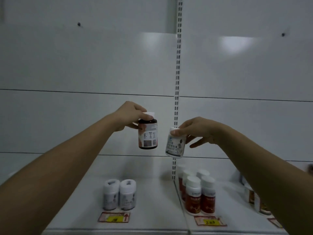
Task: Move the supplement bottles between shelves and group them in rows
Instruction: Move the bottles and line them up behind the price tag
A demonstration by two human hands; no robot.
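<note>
Forearms (50, 175); white shelf (152, 209); grey wall (84, 56)

Bottles (257, 199) behind right forearm (264, 167) mostly hidden, labels blurred

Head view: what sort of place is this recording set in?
Most likely a shop aisle, perhaps a pharmacy. White gondola shelving with a slotted upright, price tags on the shelf edge, and supplement bottles grouped in rows all suggest retail.
</note>
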